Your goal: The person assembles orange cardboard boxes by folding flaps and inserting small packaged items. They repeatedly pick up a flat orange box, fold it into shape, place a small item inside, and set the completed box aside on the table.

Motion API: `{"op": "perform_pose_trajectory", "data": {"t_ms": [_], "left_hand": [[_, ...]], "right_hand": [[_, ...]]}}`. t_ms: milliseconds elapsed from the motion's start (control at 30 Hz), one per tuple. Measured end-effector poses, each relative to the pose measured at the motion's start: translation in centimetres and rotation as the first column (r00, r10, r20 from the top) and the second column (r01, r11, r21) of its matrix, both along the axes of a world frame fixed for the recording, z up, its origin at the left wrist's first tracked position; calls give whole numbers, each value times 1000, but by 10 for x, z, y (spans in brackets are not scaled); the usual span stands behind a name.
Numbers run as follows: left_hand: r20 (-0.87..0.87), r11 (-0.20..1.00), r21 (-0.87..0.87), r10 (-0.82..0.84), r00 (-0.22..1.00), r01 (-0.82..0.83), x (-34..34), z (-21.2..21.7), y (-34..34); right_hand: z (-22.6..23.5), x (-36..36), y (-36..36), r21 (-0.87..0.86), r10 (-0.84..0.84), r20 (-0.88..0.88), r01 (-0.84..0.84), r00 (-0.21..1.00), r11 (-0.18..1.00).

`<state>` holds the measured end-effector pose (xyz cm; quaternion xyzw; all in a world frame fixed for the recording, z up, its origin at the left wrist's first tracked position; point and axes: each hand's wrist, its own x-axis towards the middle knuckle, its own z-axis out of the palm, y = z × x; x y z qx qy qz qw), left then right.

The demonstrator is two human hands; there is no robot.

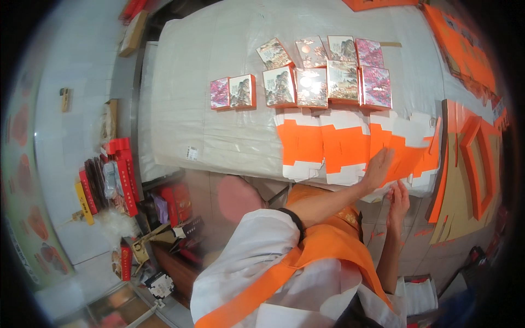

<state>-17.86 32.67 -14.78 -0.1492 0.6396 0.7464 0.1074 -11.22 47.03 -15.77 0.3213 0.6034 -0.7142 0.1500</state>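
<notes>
Flat orange-and-white carton blanks lie along the near edge of the pale covered table. My left hand (378,168) rests with its fingers stretched out on a tilted orange carton blank (406,158) at the right of the row. Close to that blank's near edge, my right hand (398,203) has its fingers bent together; whatever they hold is too small to make out. Two more carton blanks, one in the middle (344,150) and one at the left (302,143), lie flat beside it. Behind them stand several small printed boxes (311,87) with landscape pictures and orange sides.
Two small boxes (240,92) sit apart on the table (219,136), further left. Brown board with an orange frame (474,164) stands at the right. Orange sheets (459,46) occupy the far right. Left of the table are a pink round stool (239,198) and red packages (124,175).
</notes>
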Motion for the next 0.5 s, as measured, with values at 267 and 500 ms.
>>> {"op": "perform_pose_trajectory", "data": {"t_ms": [267, 500], "left_hand": [[98, 979, 196, 40, 994, -58, 46, 73, -92], [141, 821, 474, 286, 948, -318, 50, 88, -157]], "right_hand": [[84, -3, -91, -477, -219, -177, 111, 960, 872], [96, 21, -161, -588, -217, -137, 96, 967, 803]]}}
